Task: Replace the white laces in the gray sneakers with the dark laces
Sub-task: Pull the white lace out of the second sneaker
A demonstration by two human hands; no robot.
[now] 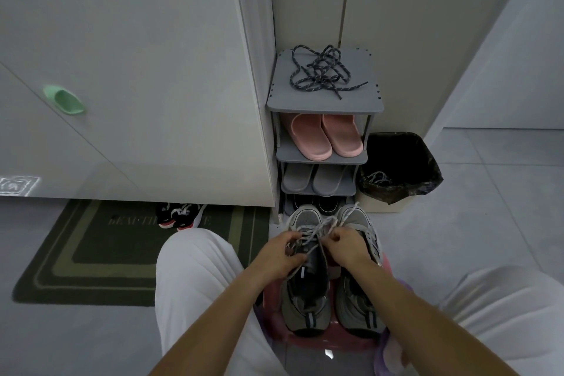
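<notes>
1. Curled fingers [293,236] of the left hand [282,250] and of the right hand [346,247] each pinch the white lace [317,227].
2. The lace runs through one of the gray sneakers [306,302], which stand paired on a pink stool [329,342].
3. The dark laces [323,73] lie tangled on top of the shoe rack [323,107].

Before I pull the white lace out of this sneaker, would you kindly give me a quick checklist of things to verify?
1. Grip on the white lace: the left hand and right hand both pinch it: ok.
2. Shoes steady: the left sneaker and right sneaker sit side by side on the pink stool: ok.
3. White lace free of the left sneaker: it is threaded through the eyelets: not ok.
4. Dark laces ready: they lie tangled on top of the shoe rack: ok.
5. Right sneaker unlaced: cannot tell.
6. Bin open for old laces: ok.
</notes>
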